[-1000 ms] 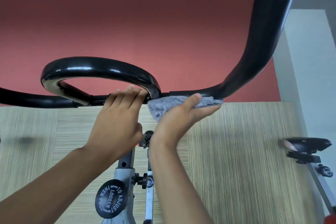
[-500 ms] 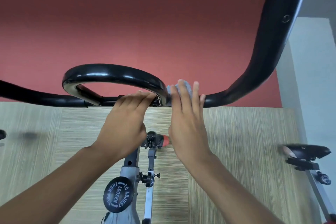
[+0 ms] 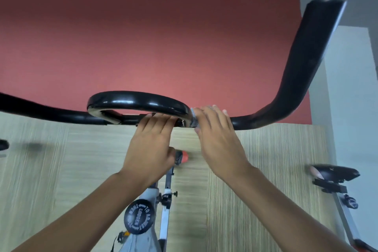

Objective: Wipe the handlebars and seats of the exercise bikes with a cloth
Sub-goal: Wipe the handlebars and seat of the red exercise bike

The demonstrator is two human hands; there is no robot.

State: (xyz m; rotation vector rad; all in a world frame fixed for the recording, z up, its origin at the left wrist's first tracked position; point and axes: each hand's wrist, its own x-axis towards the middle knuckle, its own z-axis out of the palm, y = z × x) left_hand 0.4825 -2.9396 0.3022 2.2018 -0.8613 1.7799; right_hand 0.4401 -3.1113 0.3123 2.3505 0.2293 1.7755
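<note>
A glossy black handlebar [image 3: 143, 101] crosses the view, with a centre loop and a right arm [image 3: 302, 63] rising steeply. My left hand [image 3: 151, 145] rests on the crossbar under the loop, fingers straight. My right hand [image 3: 218, 139] wraps over the bar just right of the loop and presses a grey cloth [image 3: 194, 119] around it. Only a sliver of the cloth shows at my hand's left edge. A black seat [image 3: 335, 172] of a neighbouring bike sits at the right.
Below my hands stand the grey bike frame and a round black adjust knob [image 3: 139, 219]. A knob with a red tip [image 3: 184, 156] sticks out beside my left hand. Pale wood-look floor lies beneath, a red wall behind, and a grey-white pillar [image 3: 351, 88] at right.
My right hand turned from cupping the cloth under the bar to lying over the top of it, and now covers most of the cloth. My left hand stayed on the crossbar.
</note>
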